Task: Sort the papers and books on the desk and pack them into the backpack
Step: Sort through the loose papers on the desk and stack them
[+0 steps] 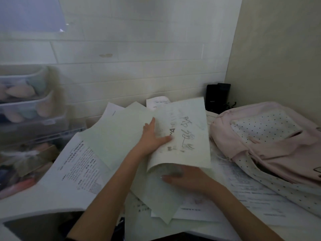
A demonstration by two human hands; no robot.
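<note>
Sorting stage: the left hand (152,138) pinched the handwritten sheet (182,133), the right hand (184,178) lay open-fingered beneath; squaring the papers (111,134) for the backpack (271,141) likely came next.

Writing shows on several sheets, none of it readable

The lifted sheet (180,133) carries large dark handwritten strokes, smeared by blur, so no character can be made out. The printed page (78,164) at the left holds dense columns of small type, too fine to read. The printed sheets (251,190) beside the backpack (271,141) show faint lines of text, equally unreadable. The black box (218,97) in the corner bears a tiny pale mark, illegible.
</note>
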